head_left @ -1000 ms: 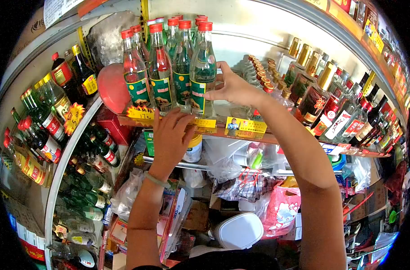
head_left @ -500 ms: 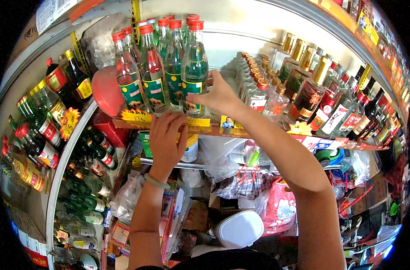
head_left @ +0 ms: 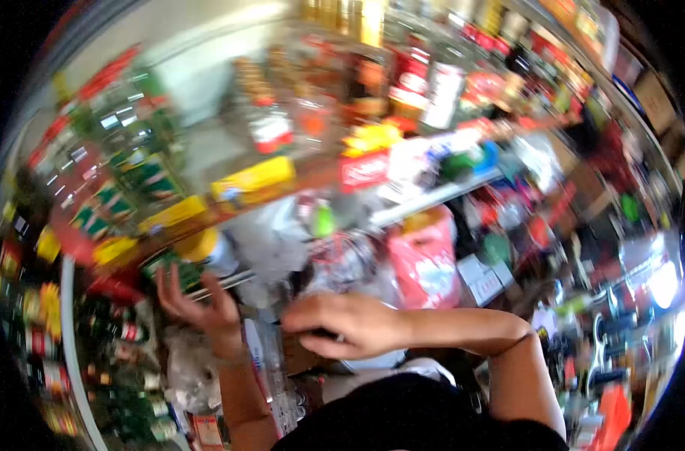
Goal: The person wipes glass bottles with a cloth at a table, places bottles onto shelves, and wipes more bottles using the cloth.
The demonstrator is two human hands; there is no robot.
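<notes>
My left hand (head_left: 196, 304) is below the shelf edge, its fingers spread and nothing in them. Just above its fingertips is a green box (head_left: 169, 272), with a yellow-and-white tub (head_left: 215, 252) close by. My right hand (head_left: 346, 323) hangs in front of my body, away from the shelf, with fingers bent inward. A dark patch shows between its thumb and fingers; blur hides whether it is a gap or a small thing. Red-capped bottles with green labels (head_left: 143, 177) stand smeared together at the shelf's left end, apart from both hands.
Yellow price tags (head_left: 252, 179) line the shelf front. Small red-capped bottles (head_left: 269, 128) and taller liquor bottles (head_left: 412, 83) stand farther right. Below are a pink bag (head_left: 424, 259) and plastic bags (head_left: 271, 237). Dark bottles (head_left: 124, 331) lie in the left rack.
My right hand has let go of a green-labelled bottle and drawn back toward my body. My left hand has dropped from the shelf edge. The view has swung right and blurred.
</notes>
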